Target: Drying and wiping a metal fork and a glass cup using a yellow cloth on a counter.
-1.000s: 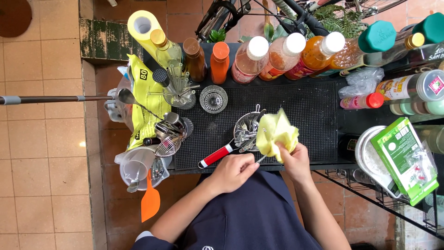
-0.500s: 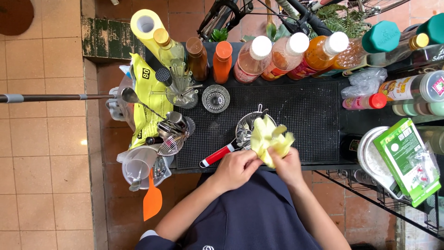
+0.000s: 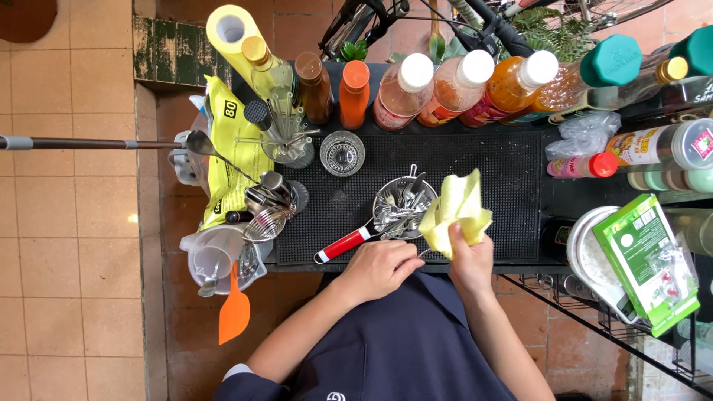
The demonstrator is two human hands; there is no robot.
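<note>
My right hand (image 3: 469,260) grips a crumpled yellow cloth (image 3: 456,212) at the near edge of a black rubber mat (image 3: 505,178). My left hand (image 3: 379,269) is closed beside it, pinching the end of a small metal utensil whose other end goes into the cloth. Just beyond both hands stands a metal strainer (image 3: 397,208) with a red handle (image 3: 342,245), filled with several pieces of metal cutlery.
A row of sauce and syrup bottles (image 3: 445,89) lines the mat's far edge. A glass juicer (image 3: 342,153), a yellow bag (image 3: 230,148), a ladle (image 3: 89,142), a measuring jug (image 3: 215,260) and an orange spatula (image 3: 234,315) are at left. A green box (image 3: 646,260) and white plates (image 3: 590,260) lie at right.
The cloth has been turned and bunched in my right hand, and both hands have stayed close together at the mat's near edge, shifting slightly.
</note>
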